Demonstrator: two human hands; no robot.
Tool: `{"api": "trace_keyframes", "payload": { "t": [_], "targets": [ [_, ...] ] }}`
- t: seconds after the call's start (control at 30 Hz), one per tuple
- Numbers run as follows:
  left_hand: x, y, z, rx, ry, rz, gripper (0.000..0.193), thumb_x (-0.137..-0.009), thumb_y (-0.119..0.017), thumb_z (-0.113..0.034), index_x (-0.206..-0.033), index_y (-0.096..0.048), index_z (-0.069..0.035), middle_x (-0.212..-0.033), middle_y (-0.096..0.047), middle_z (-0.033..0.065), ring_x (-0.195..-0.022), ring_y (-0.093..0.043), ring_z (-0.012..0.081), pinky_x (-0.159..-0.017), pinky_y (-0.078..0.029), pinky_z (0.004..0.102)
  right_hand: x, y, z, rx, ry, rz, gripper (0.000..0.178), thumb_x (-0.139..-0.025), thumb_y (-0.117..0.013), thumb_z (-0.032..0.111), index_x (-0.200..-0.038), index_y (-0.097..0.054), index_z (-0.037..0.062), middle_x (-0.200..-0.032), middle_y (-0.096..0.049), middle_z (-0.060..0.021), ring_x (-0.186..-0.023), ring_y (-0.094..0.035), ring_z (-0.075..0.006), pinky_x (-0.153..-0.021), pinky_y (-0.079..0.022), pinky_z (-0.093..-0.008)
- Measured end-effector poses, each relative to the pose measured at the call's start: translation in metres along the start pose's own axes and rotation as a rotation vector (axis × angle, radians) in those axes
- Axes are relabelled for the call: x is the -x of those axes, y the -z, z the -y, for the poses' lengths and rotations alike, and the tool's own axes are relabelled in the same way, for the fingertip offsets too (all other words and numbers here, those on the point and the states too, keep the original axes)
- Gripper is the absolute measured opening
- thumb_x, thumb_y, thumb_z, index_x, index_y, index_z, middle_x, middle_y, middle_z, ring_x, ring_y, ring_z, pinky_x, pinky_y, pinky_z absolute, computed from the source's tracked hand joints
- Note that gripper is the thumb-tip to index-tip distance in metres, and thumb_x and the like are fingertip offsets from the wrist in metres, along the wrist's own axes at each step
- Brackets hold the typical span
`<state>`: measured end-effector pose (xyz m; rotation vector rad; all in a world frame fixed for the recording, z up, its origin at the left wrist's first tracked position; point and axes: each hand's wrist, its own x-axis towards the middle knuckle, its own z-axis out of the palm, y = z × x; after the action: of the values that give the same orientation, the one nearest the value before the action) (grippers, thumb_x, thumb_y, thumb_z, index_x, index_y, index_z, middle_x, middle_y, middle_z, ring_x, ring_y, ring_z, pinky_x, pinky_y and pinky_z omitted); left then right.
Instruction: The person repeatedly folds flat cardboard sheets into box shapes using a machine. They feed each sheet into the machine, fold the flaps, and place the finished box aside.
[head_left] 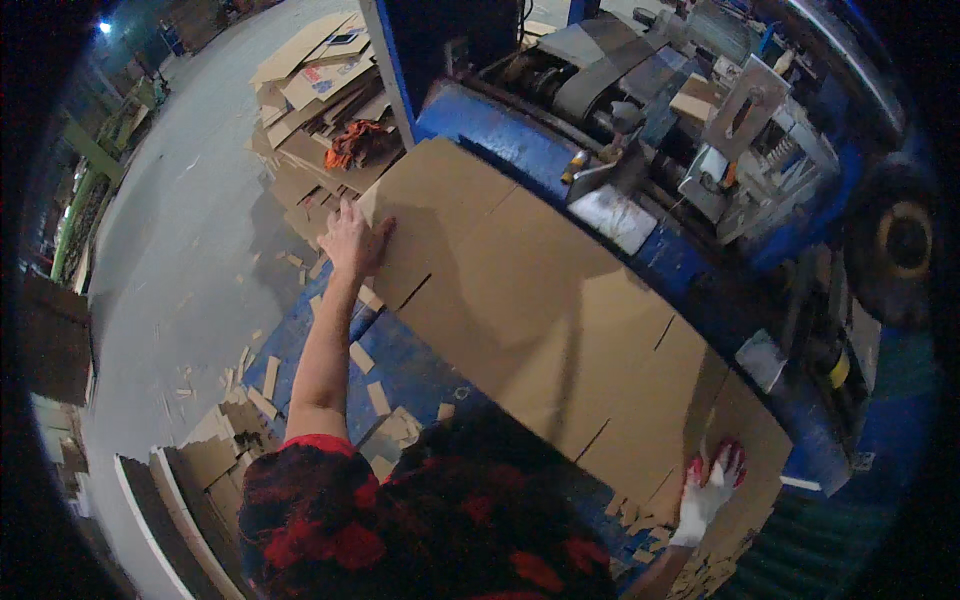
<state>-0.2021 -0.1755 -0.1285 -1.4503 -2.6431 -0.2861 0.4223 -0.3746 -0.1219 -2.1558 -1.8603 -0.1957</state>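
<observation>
Cardboard sheet: a broad, flat, tan panel (520, 290), lying over the desk (300, 345) on the person's side of the blue machine (500, 130)
Look of the sheet: plain matte brown, lightly shadowed, with narrow dark slits cut in from both long edges and faint crease lines across it
Long axis: alongside the blue machine's near edge, running from the machine's far left corner to its near right; the slits lie crosswise to that axis
Left hand: bare (355, 240), at the sheet's far end, left of the blue machine; fingers extended and partly spread at the edge, thumb over the board; the underside is hidden, so I cannot tell whether it grips
Right hand: in a white glove with red fingertips (712, 490), at the sheet's other end, near side of the blue machine; part open, palm down, fingers loosely spread on the board
Machine materials: blue painted metal, scuffed, with a bare metal plate (615, 215) on its near edge
Offcuts: small rectangular cardboard strips (378, 398), scattered on the desk, nearer the person than the blue machine
Pile: flat, ragged-edged cardboard pieces (310, 100) left of the blue machine, a crumpled orange cloth (352, 145) on them
</observation>
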Motion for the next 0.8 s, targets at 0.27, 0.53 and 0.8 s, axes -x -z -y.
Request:
{"api": "trace_keyframes", "payload": {
  "t": [0.27,0.53,0.8],
  "targets": [
    [0.020,-0.009,0.069,0.184,-0.153,0.227,0.073,-0.079,-0.062,-0.057,-0.123,-0.053,0.001,-0.131,-0.047,0.0243,-0.119,-0.046,0.0379,-0.101,-0.037,0.0469,0.108,0.033,0.026,0.265,-0.200,0.226,0.071,-0.079,-0.067,0.030,-0.141,-0.039,0.0090,-0.146,-0.034,-0.0185,-0.136,-0.028,-0.0386,-0.113,-0.019,-0.0522],
    [0.005,-0.028,0.113,-0.048,-0.435,0.065,0.069,-0.072,-0.060,-0.069,-0.084,-0.065,-0.001,-0.081,-0.063,0.0198,-0.092,-0.057,0.0382,-0.079,-0.045,0.0468,0.190,0.028,-0.002,-0.596,-1.382,-0.524,0.075,-0.081,-0.072,0.031,-0.139,-0.036,-0.0011,-0.135,-0.046,-0.0196,-0.122,-0.046,-0.0266,-0.099,-0.038,-0.0386],
    [-0.015,-0.007,0.116,0.784,-0.265,0.088,0.039,-0.076,-0.077,-0.024,-0.098,-0.055,0.001,-0.094,-0.057,0.0085,-0.085,-0.055,0.0234,-0.073,-0.046,0.0348,0.201,0.004,-0.023,-1.036,-1.031,-0.746,0.042,-0.078,-0.069,0.000,-0.116,-0.053,0.0038,-0.107,-0.059,-0.0080,-0.100,-0.057,-0.0189,-0.083,-0.046,-0.0322]
  ]
}}
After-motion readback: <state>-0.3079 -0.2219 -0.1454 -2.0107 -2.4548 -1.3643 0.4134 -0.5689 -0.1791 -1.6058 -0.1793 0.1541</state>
